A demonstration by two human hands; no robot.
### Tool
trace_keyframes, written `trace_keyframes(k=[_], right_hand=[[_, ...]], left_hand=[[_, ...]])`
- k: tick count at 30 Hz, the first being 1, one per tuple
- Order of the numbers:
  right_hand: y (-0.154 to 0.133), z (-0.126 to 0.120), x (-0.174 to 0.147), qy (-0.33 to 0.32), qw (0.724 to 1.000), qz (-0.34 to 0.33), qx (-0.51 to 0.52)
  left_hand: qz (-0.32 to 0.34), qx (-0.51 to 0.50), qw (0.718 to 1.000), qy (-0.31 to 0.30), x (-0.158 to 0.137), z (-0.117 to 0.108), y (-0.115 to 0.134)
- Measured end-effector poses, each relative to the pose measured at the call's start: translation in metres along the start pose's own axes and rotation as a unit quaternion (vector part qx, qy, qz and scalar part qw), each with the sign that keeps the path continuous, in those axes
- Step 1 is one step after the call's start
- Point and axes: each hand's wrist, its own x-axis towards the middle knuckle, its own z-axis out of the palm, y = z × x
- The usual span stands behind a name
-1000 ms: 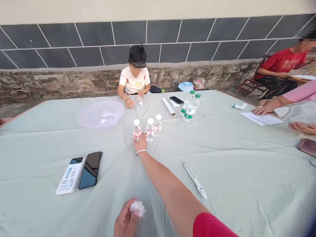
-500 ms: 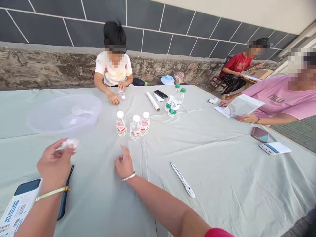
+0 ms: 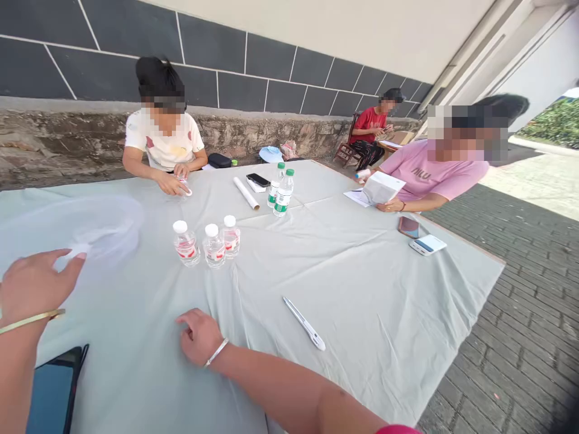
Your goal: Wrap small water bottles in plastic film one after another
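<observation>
My left hand (image 3: 38, 283) reaches over the near rim of a translucent plastic basin (image 3: 131, 226), its thumb and forefinger apart. Between and just past the fingertips shows a white patch (image 3: 79, 248), which seems to lie in the basin; its kind is unclear. Loosely curled on the tablecloth, my right hand (image 3: 199, 337) shows nothing in its fingers. Beyond it stand three small water bottles with white caps (image 3: 214, 247). A white pen-shaped tool (image 3: 304, 322) lies to its right. Below my left wrist is a dark phone (image 3: 54, 392).
Across the table (image 3: 353, 289), a person in a white top (image 3: 165, 138) handles a small bottle (image 3: 184, 185). A paper roll (image 3: 246, 193), a black phone (image 3: 258, 179) and green-capped bottles (image 3: 284, 194) stand farther back. At right, a person in pink (image 3: 434, 175) holds paper (image 3: 383, 188).
My view has swung right. My left hand has moved to the basin, its fingers parted; the crumpled white wad is no longer distinct in them. My right hand's forefinger has curled in.
</observation>
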Motion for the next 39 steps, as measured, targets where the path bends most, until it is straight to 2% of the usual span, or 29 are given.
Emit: trace_keyframes(k=[1,3,4,6,8,10,13,17,23,30,35,39], right_hand=[[-0.001,0.0,0.0,-0.003,1.0,-0.007,-0.004],[-0.004,0.002,-0.002,-0.009,1.0,-0.022,-0.014],[-0.006,0.003,-0.005,-0.012,0.999,-0.028,-0.021],[-0.01,0.006,-0.016,-0.015,0.999,-0.033,-0.035],[-0.015,0.008,-0.034,-0.012,0.999,-0.033,-0.042],[-0.02,0.01,-0.058,-0.014,0.998,-0.035,-0.041],[-0.019,0.01,-0.091,-0.027,0.998,-0.05,-0.039],[-0.012,0.005,-0.12,-0.043,0.993,-0.093,-0.058],[-0.017,-0.001,-0.135,-0.062,0.98,-0.142,-0.127],[-0.017,-0.001,-0.134,-0.058,0.97,-0.17,-0.164],[-0.017,0.0,-0.133,-0.06,0.967,-0.174,-0.175],[-0.017,0.001,-0.132,-0.06,0.969,-0.165,-0.173]], left_hand=[[0.043,-0.026,0.998,0.043,-0.029,-0.001,-0.003],[0.124,-0.097,0.986,0.052,-0.096,-0.002,-0.006],[0.155,-0.132,0.978,0.039,-0.131,-0.001,-0.006],[0.18,-0.18,0.967,-0.023,-0.198,0.003,-0.006],[0.19,-0.224,0.954,-0.058,-0.257,0.013,-0.009],[0.197,-0.251,0.943,-0.097,-0.303,0.028,-0.016],[0.212,-0.26,0.93,-0.149,-0.348,0.059,-0.028],[0.221,-0.206,0.941,-0.153,-0.379,0.094,-0.04],[0.244,-0.116,0.954,-0.128,-0.419,0.114,-0.048],[0.254,-0.028,0.967,-0.016,-0.444,0.12,-0.037],[0.261,-0.017,0.963,0.07,-0.451,0.113,-0.031],[0.269,-0.011,0.958,0.099,-0.453,0.11,-0.029]])
